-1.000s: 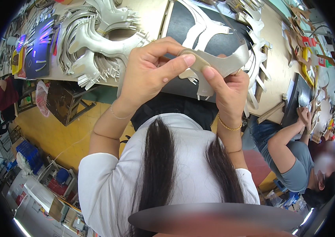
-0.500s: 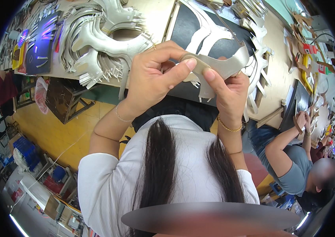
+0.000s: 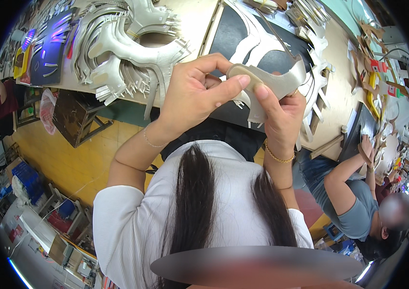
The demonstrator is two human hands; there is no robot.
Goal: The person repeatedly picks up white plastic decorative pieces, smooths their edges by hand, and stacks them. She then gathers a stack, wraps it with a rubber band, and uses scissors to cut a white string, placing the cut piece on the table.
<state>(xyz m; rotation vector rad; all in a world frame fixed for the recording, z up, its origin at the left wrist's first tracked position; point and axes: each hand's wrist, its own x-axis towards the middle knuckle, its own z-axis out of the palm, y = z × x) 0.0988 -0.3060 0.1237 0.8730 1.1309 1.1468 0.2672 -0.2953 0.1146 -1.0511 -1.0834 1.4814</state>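
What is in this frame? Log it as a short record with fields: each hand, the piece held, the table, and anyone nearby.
left hand: raised above the table, thumb and fingers pinching the rounded end of the beige cut-out piece
right hand: gripping the same piece from below, thumb on its face
piece: flat, curved, with a pale underside
table: holds stacks of white cut pieces and a black mat
nearby: a co-worker's hand resting on a dark board at the right
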